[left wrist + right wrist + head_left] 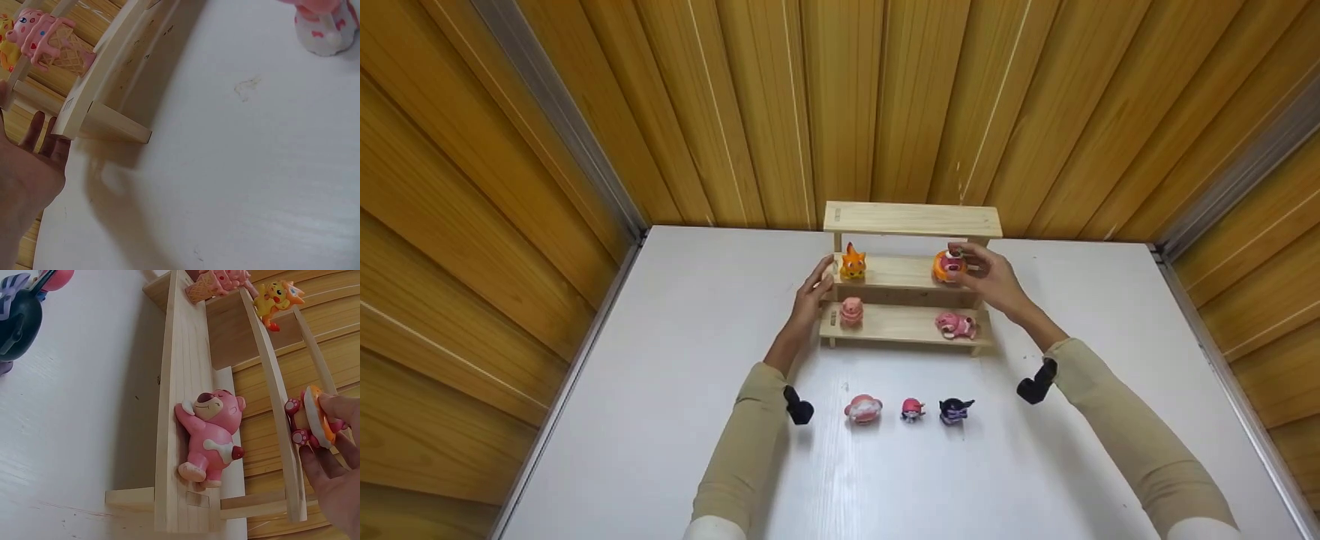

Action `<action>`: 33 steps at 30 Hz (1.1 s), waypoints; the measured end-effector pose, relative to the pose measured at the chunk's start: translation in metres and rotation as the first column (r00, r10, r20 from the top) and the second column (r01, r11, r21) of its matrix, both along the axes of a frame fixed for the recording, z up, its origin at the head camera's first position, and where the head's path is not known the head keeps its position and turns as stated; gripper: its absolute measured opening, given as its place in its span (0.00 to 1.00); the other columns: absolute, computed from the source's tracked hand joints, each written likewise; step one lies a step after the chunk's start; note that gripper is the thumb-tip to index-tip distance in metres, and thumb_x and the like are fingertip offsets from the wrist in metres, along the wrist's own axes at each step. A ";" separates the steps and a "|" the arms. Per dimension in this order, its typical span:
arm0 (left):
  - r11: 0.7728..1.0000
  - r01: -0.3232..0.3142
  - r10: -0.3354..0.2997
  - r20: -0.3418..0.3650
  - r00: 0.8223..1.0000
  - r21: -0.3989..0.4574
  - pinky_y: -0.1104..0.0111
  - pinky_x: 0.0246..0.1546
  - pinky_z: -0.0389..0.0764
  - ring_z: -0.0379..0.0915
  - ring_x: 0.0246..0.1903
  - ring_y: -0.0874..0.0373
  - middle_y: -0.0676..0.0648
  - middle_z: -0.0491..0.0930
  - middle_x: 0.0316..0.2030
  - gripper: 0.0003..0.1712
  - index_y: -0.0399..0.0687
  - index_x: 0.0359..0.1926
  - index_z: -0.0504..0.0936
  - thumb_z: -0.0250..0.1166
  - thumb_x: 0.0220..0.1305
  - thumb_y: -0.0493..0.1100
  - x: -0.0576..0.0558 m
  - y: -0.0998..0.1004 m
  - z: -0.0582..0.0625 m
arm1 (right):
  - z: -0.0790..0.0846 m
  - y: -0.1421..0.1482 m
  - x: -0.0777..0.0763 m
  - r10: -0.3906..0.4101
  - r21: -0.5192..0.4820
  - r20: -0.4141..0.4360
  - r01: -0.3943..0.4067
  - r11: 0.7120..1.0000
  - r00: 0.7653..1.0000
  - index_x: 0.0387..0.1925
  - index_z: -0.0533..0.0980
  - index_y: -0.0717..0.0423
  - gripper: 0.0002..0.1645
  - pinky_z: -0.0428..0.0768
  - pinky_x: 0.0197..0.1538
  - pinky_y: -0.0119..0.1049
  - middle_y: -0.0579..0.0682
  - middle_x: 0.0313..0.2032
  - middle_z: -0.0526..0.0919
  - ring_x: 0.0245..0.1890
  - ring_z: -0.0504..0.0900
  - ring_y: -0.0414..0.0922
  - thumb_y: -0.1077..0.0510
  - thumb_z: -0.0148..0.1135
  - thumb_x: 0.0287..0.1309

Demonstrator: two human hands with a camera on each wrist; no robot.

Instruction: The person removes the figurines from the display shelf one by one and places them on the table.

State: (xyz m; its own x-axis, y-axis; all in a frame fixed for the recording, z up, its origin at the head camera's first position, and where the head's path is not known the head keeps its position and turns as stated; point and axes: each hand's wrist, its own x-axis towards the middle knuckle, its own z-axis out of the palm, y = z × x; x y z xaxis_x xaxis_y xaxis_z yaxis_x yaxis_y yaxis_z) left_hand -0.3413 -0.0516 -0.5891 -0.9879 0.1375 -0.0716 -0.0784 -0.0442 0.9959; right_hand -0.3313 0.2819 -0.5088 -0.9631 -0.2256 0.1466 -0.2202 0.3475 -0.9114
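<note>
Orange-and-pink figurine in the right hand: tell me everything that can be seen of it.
The figurine is small, with a smooth, slightly glossy look like moulded plastic. An orange ring edged in white surrounds its body, and two reddish-pink feet with pale marks on the soles point out front. It sits upright and appears to rest at the right end of the middle wooden shelf. The right hand grips it, hiding part of its upper end.
</note>
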 end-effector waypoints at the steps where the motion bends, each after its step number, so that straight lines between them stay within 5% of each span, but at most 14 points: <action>1: 1.000 0.002 -0.002 -0.001 1.000 0.001 0.44 0.74 0.60 0.55 0.76 0.39 0.45 0.52 0.81 0.30 0.55 0.80 0.58 0.47 0.82 0.50 0.000 0.000 0.000 | 0.000 0.000 0.000 -0.001 0.003 0.004 0.001 1.000 1.000 0.67 0.72 0.65 0.32 0.76 0.56 0.19 0.65 0.63 0.78 0.59 0.78 0.46 0.64 0.69 0.63; 5: 1.000 0.009 -0.009 -0.012 1.000 0.001 0.43 0.74 0.59 0.53 0.77 0.39 0.44 0.51 0.81 0.31 0.54 0.80 0.57 0.47 0.82 0.49 0.001 -0.001 0.001 | 0.002 -0.002 0.002 -0.010 0.024 0.025 0.009 1.000 1.000 0.69 0.70 0.67 0.33 0.74 0.56 0.19 0.66 0.64 0.77 0.62 0.76 0.57 0.65 0.68 0.64; 12: 1.000 0.023 -0.023 -0.003 1.000 -0.004 0.43 0.75 0.59 0.56 0.76 0.39 0.46 0.51 0.81 0.31 0.58 0.80 0.57 0.47 0.81 0.52 -0.004 -0.003 0.001 | 0.034 -0.013 0.024 -0.016 0.084 0.017 0.014 0.996 1.000 0.67 0.69 0.73 0.30 0.76 0.60 0.24 0.72 0.63 0.74 0.63 0.75 0.64 0.69 0.64 0.66; 14: 1.000 0.022 -0.022 0.017 1.000 0.003 0.44 0.75 0.59 0.56 0.76 0.40 0.47 0.51 0.81 0.31 0.59 0.80 0.57 0.48 0.81 0.52 -0.005 -0.004 0.001 | 0.025 -0.009 0.021 -0.032 0.089 0.002 0.031 0.996 0.999 0.67 0.69 0.73 0.30 0.75 0.58 0.21 0.71 0.62 0.73 0.62 0.76 0.64 0.69 0.64 0.66; 19: 1.000 0.019 -0.020 0.025 0.999 0.015 0.43 0.74 0.59 0.56 0.75 0.39 0.47 0.51 0.81 0.31 0.59 0.81 0.56 0.48 0.81 0.52 -0.007 -0.003 0.002 | 0.001 0.009 0.012 -0.059 0.084 -0.021 0.060 0.995 0.998 0.65 0.71 0.70 0.28 0.75 0.52 0.15 0.68 0.60 0.74 0.59 0.78 0.59 0.68 0.65 0.65; 29: 0.999 0.028 -0.028 0.005 1.000 -0.017 0.44 0.74 0.59 0.59 0.73 0.41 0.45 0.54 0.80 0.30 0.59 0.81 0.57 0.46 0.82 0.51 -0.009 -0.003 0.000 | 0.003 0.035 0.036 0.017 0.093 -0.065 -0.011 0.996 0.998 0.62 0.73 0.70 0.28 0.78 0.52 0.19 0.68 0.58 0.76 0.50 0.80 0.33 0.69 0.68 0.62; 33: 1.000 0.027 -0.026 0.013 1.000 -0.016 0.45 0.75 0.58 0.59 0.73 0.43 0.48 0.53 0.81 0.31 0.61 0.81 0.56 0.46 0.82 0.52 -0.009 -0.006 0.002 | 0.007 0.038 0.043 0.036 0.121 -0.083 -0.026 0.992 0.996 0.62 0.73 0.69 0.28 0.78 0.51 0.19 0.67 0.58 0.77 0.49 0.78 0.30 0.70 0.68 0.61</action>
State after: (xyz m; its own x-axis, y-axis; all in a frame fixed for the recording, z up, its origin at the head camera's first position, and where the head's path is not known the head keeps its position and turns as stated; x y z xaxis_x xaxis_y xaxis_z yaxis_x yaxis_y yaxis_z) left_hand -0.3505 -0.0577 -0.5869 -0.9829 0.1623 -0.0868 -0.0921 -0.0255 0.9954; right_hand -0.2879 0.3199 -0.5019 -0.9407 -0.2758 0.1974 -0.3069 0.4447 -0.8414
